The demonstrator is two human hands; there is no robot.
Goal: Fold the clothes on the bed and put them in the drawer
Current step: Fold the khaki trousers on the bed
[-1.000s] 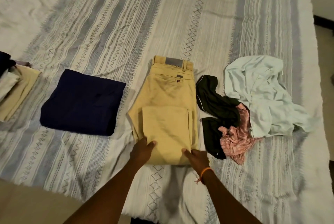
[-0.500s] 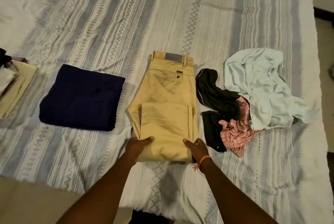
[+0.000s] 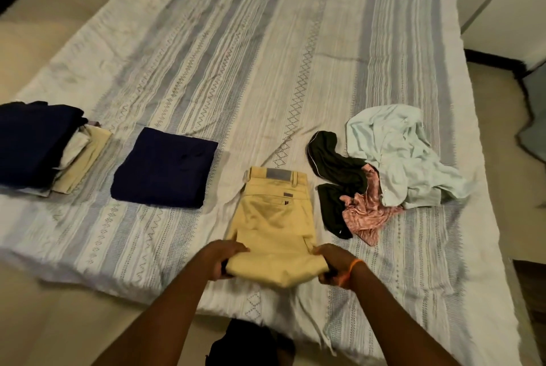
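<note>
1. A folded stack point(image 3: 44, 147) sits at the bed's point(image 3: 266, 55) left edge; a folded navy garment point(image 3: 164, 167) lies beside it.
2. Your left hand point(image 3: 220, 259) grips the near left corner of the khaki trousers point(image 3: 273, 218).
3. Your right hand point(image 3: 334, 262) grips the near right corner.
4. Unfolded, touching: black garment point(image 3: 334, 170), pink garment point(image 3: 366, 215), pale blue shirt point(image 3: 396, 153).

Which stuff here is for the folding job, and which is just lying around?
For the job:
- folded tan trousers, gripped by left hand and right hand
- crumpled pale blue shirt
- black garment
- pink cloth
- folded navy garment
- folded stack

Just there:
- striped bedspread
- orange wristband
</note>
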